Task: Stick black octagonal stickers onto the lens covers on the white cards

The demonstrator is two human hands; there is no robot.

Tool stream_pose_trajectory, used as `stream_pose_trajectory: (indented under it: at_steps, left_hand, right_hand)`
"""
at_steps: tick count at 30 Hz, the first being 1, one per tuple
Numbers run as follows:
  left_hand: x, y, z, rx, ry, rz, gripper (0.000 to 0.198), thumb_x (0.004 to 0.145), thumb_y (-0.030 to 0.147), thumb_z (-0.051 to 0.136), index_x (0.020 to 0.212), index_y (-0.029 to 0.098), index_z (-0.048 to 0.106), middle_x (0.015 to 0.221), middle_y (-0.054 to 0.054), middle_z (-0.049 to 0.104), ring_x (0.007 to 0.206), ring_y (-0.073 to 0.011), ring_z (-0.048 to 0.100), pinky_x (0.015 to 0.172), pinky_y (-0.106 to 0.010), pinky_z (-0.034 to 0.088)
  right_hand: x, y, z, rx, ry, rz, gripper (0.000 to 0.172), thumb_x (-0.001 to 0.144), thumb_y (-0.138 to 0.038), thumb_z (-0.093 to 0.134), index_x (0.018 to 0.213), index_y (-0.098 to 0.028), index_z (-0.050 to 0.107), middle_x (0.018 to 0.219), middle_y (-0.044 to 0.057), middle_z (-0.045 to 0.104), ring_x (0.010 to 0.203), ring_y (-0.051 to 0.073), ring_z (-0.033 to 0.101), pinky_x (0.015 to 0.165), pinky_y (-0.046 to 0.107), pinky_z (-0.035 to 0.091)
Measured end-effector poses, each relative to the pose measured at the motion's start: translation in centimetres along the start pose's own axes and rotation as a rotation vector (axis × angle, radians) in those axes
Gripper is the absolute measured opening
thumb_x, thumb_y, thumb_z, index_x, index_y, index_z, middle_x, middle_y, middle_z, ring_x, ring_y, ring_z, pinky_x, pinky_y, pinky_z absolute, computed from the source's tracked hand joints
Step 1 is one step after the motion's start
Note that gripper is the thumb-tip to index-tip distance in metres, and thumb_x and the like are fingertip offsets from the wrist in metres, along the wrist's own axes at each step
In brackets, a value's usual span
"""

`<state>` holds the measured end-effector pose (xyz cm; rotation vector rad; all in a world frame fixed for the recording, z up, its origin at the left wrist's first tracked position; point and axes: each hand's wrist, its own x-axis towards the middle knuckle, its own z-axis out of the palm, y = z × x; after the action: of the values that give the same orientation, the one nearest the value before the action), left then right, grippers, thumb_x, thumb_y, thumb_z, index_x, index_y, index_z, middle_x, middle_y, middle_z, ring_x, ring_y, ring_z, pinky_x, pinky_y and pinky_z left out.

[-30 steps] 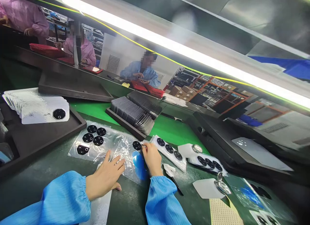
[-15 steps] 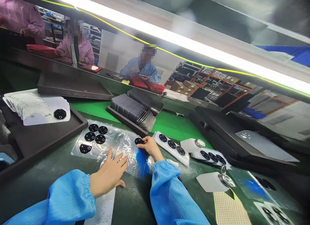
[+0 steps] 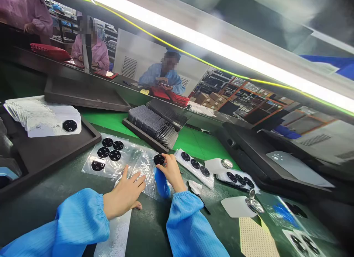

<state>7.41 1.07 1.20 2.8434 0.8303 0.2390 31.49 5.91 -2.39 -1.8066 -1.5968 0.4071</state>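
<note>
My right hand [image 3: 172,172] pinches a black round piece [image 3: 159,159] by its right edge, above the right part of a clear plastic sheet [image 3: 138,164]. Just below that piece, a blue film [image 3: 162,183] hangs or lies beside the fingers. My left hand [image 3: 125,195] rests with fingers spread on the lower edge of the sheet, palm down, holding nothing. Several black round pieces [image 3: 103,152] lie on the sheet's left part. Under my left hand, a whitish panel [image 3: 114,235] reaches toward the bottom edge.
A dark tray [image 3: 55,153] with fanned white panels [image 3: 52,118] stands left. Black plates [image 3: 149,120] fill a rack at the centre back. Packed strips [image 3: 195,168], a metal-topped bottle [image 3: 238,206] and a dotted pad [image 3: 257,236] lie right. People sit across the bench.
The black piece in my right hand shows more fully, and the fingers sit slightly to its right. The right sleeve has shifted a little left. My left hand has hardly moved.
</note>
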Motion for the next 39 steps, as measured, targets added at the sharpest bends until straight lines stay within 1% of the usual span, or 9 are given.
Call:
stream_pose_trajectory:
  at_steps: [5, 9, 13, 15, 17, 20, 23, 28, 39]
  left_hand:
    - [-0.1, 0.0, 0.0, -0.021, -0.007, 0.005, 0.057, 0.078, 0.045, 0.078, 0.122, 0.016, 0.056, 0.137, -0.018, 0.056, 0.133, -0.0377, 0.045, 0.110, -0.074, 0.021]
    - [0.2, -0.5, -0.8, -0.049, -0.014, 0.015, 0.049, 0.081, 0.048, 0.074, 0.116, 0.020, 0.058, 0.131, -0.013, 0.058, 0.131, -0.0353, 0.045, 0.114, -0.068, 0.020]
    - [-1.4, -2.4, -3.8, -0.159, 0.059, -0.042, 0.038, 0.092, 0.040, 0.063, 0.125, 0.023, 0.053, 0.142, -0.010, 0.049, 0.140, -0.0301, 0.033, 0.116, -0.055, 0.028]
    - [-3.9, -3.2, -5.2, -0.281, 0.169, -0.162, 0.034, 0.098, 0.036, 0.053, 0.128, 0.023, 0.049, 0.140, -0.008, 0.050, 0.134, -0.0246, 0.039, 0.114, -0.045, 0.034]
    - [-7.2, -3.1, -5.6, -0.314, 0.191, -0.327, 0.031, 0.099, 0.040, 0.050, 0.125, 0.024, 0.052, 0.131, -0.006, 0.056, 0.126, -0.0233, 0.047, 0.108, -0.040, 0.041]
    - [-11.9, -1.1, -3.9, -0.239, 0.160, -0.398, 0.034, 0.096, 0.045, 0.054, 0.126, 0.028, 0.054, 0.136, -0.003, 0.056, 0.130, -0.0248, 0.044, 0.107, -0.039, 0.042]
    - [-14.2, 1.7, -1.3, -0.142, 0.160, -0.381, 0.055, 0.093, 0.048, 0.057, 0.142, 0.027, 0.044, 0.146, -0.006, 0.049, 0.139, -0.0286, 0.037, 0.112, -0.044, 0.038]
    - [-13.8, 4.0, 0.9, -0.028, 0.152, -0.366, 0.070, 0.094, 0.047, 0.057, 0.152, 0.022, 0.026, 0.155, -0.010, 0.037, 0.145, -0.0315, 0.028, 0.118, -0.052, 0.029]
    - [-15.0, 4.9, 0.2, -0.071, 0.015, -0.295, 0.080, 0.093, 0.048, 0.058, 0.155, 0.028, 0.010, 0.159, -0.005, 0.026, 0.149, -0.0346, 0.016, 0.117, -0.061, 0.021]
  right_hand:
    - [0.4, 0.2, -1.0, 0.129, -0.029, 0.005, 0.043, 0.063, -0.021, 0.067, 0.105, -0.020, 0.057, 0.097, 0.003, 0.050, 0.083, 0.020, 0.054, 0.078, 0.038, 0.051]
    - [-0.5, -0.2, -2.0, 0.299, -0.075, 0.043, 0.049, 0.063, -0.033, 0.070, 0.106, -0.021, 0.052, 0.099, 0.005, 0.053, 0.086, 0.021, 0.056, 0.066, 0.032, 0.051]
    - [-4.6, -1.9, -2.4, 0.467, -0.143, 0.053, 0.050, 0.067, -0.044, 0.072, 0.106, -0.023, 0.050, 0.105, 0.007, 0.058, 0.094, 0.023, 0.059, 0.067, 0.031, 0.052]
    - [-7.8, -3.2, -2.3, 0.531, -0.193, 0.069, 0.046, 0.069, -0.043, 0.072, 0.105, -0.024, 0.051, 0.104, 0.006, 0.060, 0.095, 0.023, 0.061, 0.072, 0.033, 0.054]
    - [-11.0, -4.6, -2.2, 0.629, -0.343, 0.137, 0.046, 0.069, -0.039, 0.074, 0.108, -0.026, 0.053, 0.107, 0.005, 0.062, 0.100, 0.024, 0.062, 0.082, 0.036, 0.053]
    - [-14.2, -6.6, -1.9, 0.629, -0.520, 0.136, 0.042, 0.076, -0.035, 0.069, 0.112, -0.026, 0.051, 0.125, 0.006, 0.060, 0.117, 0.025, 0.056, 0.100, 0.040, 0.045]
    - [-14.3, -8.0, -1.5, 0.539, -0.550, 0.078, 0.039, 0.079, -0.028, 0.062, 0.114, -0.025, 0.047, 0.138, 0.007, 0.053, 0.126, 0.025, 0.049, 0.106, 0.042, 0.038]
    - [-12.3, -8.7, -0.6, 0.380, -0.534, -0.046, 0.038, 0.077, -0.022, 0.060, 0.112, -0.024, 0.046, 0.131, 0.007, 0.055, 0.120, 0.024, 0.052, 0.100, 0.040, 0.042]
    - [-12.2, -7.5, 0.1, 0.427, -0.518, -0.050, 0.038, 0.080, -0.027, 0.061, 0.115, -0.025, 0.046, 0.135, 0.005, 0.055, 0.126, 0.023, 0.051, 0.108, 0.041, 0.039]
